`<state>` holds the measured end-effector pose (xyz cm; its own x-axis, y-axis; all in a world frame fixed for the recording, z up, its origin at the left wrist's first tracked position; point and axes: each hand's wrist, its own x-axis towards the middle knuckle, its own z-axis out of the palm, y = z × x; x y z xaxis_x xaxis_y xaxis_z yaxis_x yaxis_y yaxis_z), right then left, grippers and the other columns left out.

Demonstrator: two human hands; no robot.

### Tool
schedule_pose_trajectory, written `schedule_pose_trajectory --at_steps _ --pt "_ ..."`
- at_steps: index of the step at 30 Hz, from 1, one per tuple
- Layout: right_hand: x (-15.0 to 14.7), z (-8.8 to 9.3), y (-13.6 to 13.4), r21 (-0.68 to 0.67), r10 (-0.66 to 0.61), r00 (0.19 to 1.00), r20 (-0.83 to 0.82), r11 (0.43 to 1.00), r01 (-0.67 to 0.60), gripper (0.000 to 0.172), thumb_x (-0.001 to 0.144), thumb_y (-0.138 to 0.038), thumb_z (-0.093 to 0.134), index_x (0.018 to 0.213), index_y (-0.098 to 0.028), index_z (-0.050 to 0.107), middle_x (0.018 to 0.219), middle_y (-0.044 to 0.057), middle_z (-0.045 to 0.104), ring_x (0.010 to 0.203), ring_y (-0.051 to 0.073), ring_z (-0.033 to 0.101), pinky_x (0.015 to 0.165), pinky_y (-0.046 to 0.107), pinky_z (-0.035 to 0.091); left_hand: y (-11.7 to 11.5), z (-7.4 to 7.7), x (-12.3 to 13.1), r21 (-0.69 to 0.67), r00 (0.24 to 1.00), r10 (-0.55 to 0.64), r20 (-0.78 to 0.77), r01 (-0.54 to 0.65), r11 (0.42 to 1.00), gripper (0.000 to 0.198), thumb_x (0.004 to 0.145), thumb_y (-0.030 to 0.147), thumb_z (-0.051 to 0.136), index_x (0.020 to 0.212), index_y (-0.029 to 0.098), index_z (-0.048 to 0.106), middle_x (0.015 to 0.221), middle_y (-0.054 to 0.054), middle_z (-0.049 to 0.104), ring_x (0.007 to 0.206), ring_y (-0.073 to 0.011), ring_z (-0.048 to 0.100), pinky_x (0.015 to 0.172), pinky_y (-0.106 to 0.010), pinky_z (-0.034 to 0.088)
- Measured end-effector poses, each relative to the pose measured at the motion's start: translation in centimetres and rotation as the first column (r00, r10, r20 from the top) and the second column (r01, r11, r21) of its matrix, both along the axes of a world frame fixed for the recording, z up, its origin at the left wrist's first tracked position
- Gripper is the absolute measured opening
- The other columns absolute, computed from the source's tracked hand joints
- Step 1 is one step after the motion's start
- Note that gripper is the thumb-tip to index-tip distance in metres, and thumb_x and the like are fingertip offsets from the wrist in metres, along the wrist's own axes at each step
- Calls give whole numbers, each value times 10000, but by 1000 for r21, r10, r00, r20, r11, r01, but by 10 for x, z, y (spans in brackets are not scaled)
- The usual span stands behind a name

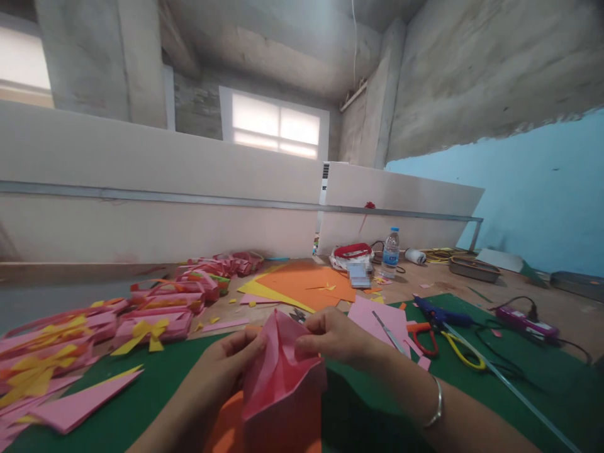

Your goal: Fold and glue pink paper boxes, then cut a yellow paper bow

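step: looks like folding the pink paper (283,377) | grip: left hand (231,358) and right hand (330,336) both pinch its top, paper between them | next: likely needs a firm, even press | surface: green mat (155,377) under the grip, scissors (443,343) right of it | room: window (276,126) far beyond

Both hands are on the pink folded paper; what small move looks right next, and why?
Likely pinch the peak shut and run a crease down it. The left hand and right hand each grip the top edge of the pink folded paper, held above the green cutting mat, and its upper flaps stand open and puffed.
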<state>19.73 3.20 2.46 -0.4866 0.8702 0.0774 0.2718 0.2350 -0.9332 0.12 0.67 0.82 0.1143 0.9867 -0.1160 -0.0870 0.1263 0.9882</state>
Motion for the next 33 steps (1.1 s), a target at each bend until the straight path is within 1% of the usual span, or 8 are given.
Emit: schedule_pose_trajectory --at_steps 4,9,12,16,20,24,28,33 --pt "-7 -11 0 -20 -22 999 25 1000 22 137 657 -204 624 547 -125 610 481 -59 470 457 55 367 439 190 253 4 0 -3 82 971 -24 -239 45 996 360 601 510 664 618 154 612 516 32 551 471 -88 434 463 -190 281" --pt "-10 -16 0 -39 33 992 121 999 -28 204 591 -258 719 541 -127 570 472 -79 409 456 47 322 413 190 184 13 -5 -9 200 795 -47 -605 208 957 267 660 374 524 475 189 473 432 67 407 435 -97 352 443 -222 216" --pt "-9 -20 5 44 28 963 267 998 -41 269 546 -249 760 514 -136 518 470 -96 357 462 40 300 412 188 172 15 -12 -9 111 757 -186 -627 322 940 53 557 218 506 544 171 525 490 59 465 482 -115 425 463 -223 254" --pt "-8 -24 7 129 30 901 432 987 -94 308 541 -228 767 472 -141 479 448 -100 296 454 41 291 410 192 179 12 -15 -9 82 720 -245 -650 386 919 172 472 138 495 619 156 584 516 70 491 506 -111 442 469 -213 252" --pt "-10 -13 -2 211 -70 903 423 977 -23 134 618 -221 728 662 -144 628 539 -66 493 509 79 442 464 192 299 11 -17 -9 96 707 -209 -676 365 926 231 473 166 587 702 162 620 485 84 484 476 -107 418 436 -212 219" --pt "-14 -2 -17 549 -118 942 314 832 -79 153 720 -231 674 868 -191 671 811 7 633 756 138 550 672 238 395 15 -21 -10 102 754 -189 -630 322 941 276 461 162 640 736 171 621 445 98 462 436 -103 408 414 -207 216" --pt "-23 -12 -27 749 -116 916 383 619 -235 134 653 -195 720 776 -225 678 761 -7 643 737 151 554 649 247 377 19 -14 -12 164 856 -180 -485 291 943 387 569 314 670 917 165 587 601 43 580 537 -126 509 481 -210 327" --pt "-28 -18 -28 900 -268 942 202 430 -70 137 756 -157 646 626 -194 624 660 -9 641 682 141 556 640 265 349 9 4 -7 270 947 -231 -222 287 919 431 723 502 589 999 171 570 804 -20 639 751 -169 574 694 -269 438"
